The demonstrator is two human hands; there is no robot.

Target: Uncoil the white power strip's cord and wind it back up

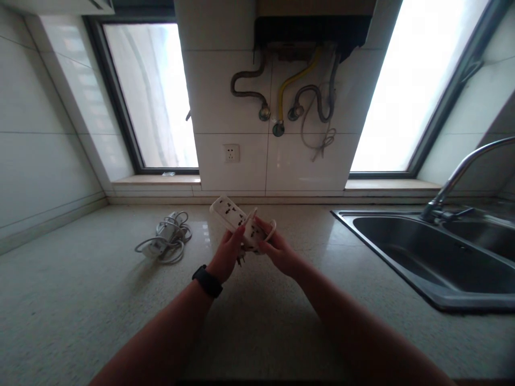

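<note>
Forearms (341, 305) slant inward, left hand (226, 253) and right hand (279, 250) with fingers (236, 236) wrapped around a power strip (230, 212), likely steadying its looped cord (273, 231).

There are two hands (230, 251) (277, 247), one dark wristband (207, 281), one white power strip (230, 214) and one cord-wrapped white electrical bundle (166, 231). One sink (387, 264) has two basins (422, 254) (485, 234) and one faucet (458, 172). I count two windows (151, 96) (418, 91), one wall socket (231, 153), three valves (264, 112) (278, 128) (295, 112), two grey hoses (246, 95) (322, 111), one yellow hose (284, 88), one thin knotted cable (328, 138) and one dark-bottomed appliance (314, 31).
</note>
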